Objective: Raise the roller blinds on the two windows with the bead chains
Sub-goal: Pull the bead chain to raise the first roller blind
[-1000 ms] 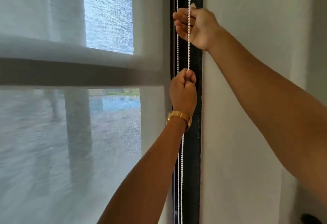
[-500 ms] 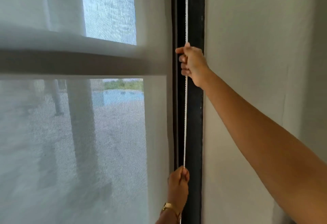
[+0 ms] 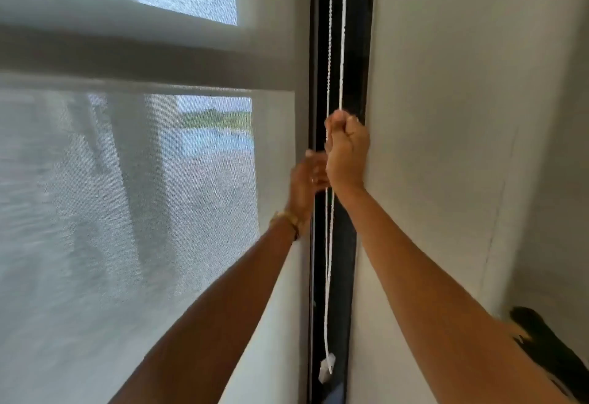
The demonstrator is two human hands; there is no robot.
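Roller blind (image 3: 127,212): pale grey see-thru mesh fabric, hanging flat over the window, covering the glass top to bottom of view; outside scene shows thru it, blurred. A horizontal window bar shows behind it as a dark band. Bead chain (image 3: 330,260): white, small beads, two strands running vertically along the dark frame strip just right of the blind's edge. Right strand taut above; the strands meet low down in a loop w/ a small white piece at the bottom.
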